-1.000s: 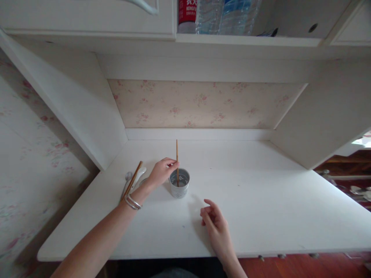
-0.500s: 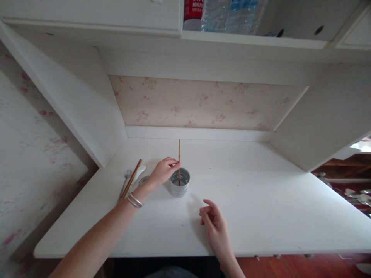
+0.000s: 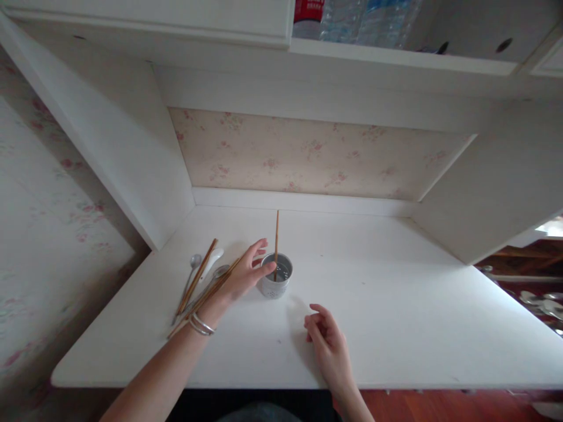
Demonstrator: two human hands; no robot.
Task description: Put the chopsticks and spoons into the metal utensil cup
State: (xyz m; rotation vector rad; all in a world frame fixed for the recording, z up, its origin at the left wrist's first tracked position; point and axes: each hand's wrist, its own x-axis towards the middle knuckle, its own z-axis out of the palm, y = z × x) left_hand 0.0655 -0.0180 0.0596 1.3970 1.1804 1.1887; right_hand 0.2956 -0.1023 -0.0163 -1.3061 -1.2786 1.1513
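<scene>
A small white perforated metal cup (image 3: 276, 285) stands on the white desk (image 3: 396, 305). One wooden chopstick (image 3: 277, 234) stands upright in it. My left hand (image 3: 244, 276) is just left of the cup, fingers spread, thumb near the rim, holding nothing. Two silver bangles (image 3: 200, 324) circle that wrist. Behind and under the hand lie more wooden chopsticks (image 3: 196, 278), a metal spoon (image 3: 192, 265) and a white ceramic spoon (image 3: 216, 258). My right hand (image 3: 329, 344) rests on the desk nearer the front edge, fingers loosely curled and empty.
The desk sits in a white alcove with side panels (image 3: 118, 146) left and right and floral wallpaper (image 3: 308, 155) behind. A shelf above holds plastic water bottles (image 3: 365, 17) and a red-labelled container (image 3: 308, 12). Dark red furniture shows at the far right.
My left hand has let go of the upright chopstick and opened beside the cup. The chopstick stays standing in the cup. The camera view shifted slightly; my right hand stayed put.
</scene>
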